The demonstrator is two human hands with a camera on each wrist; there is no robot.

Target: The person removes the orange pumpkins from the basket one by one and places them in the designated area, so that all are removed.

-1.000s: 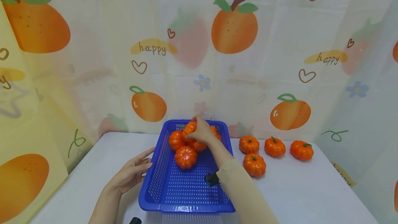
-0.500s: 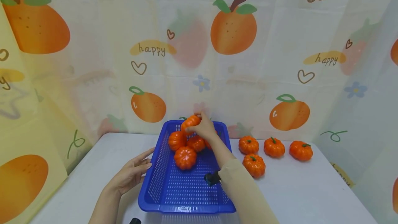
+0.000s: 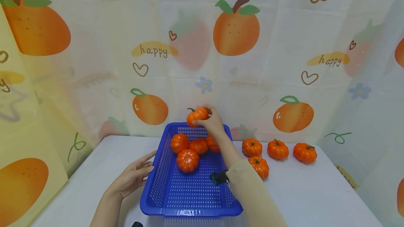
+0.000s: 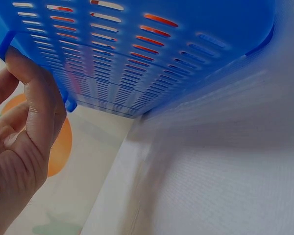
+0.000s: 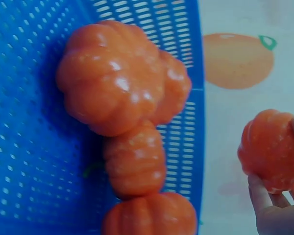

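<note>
In the head view we see the right hand (image 3: 214, 123) holding one orange pumpkin (image 3: 197, 117) between thumb and fingers, raised at the far rim of the blue basket (image 3: 188, 212), its green stem pointing to the left. The right wrist view gives us the same grip from the side: fingertips support the pumpkin from below, with the patterned curtain (image 3: 233, 80) behind it, while the stem is not visible from that angle. Four more pumpkins (image 3: 187, 160) lie grouped toward the far end of the basket; the sleeve side of the right arm comes close to one of them in the head view, whereas the right wrist view shows all four close together, with a green stem (image 5: 93, 169) beside one. The left hand (image 3: 134, 177) stands at the basket's left side with its fingers loosely extended; the left wrist view adds what the head view hides, a finger touching the rim from outside and orange showing through the slots of the wall. Only the head view shows us the white table (image 3: 315, 192) with a second group of four loose pumpkins (image 3: 277, 149) to the right of the basket, the nearest partly covered by the beige sleeve (image 3: 252, 192).
</note>
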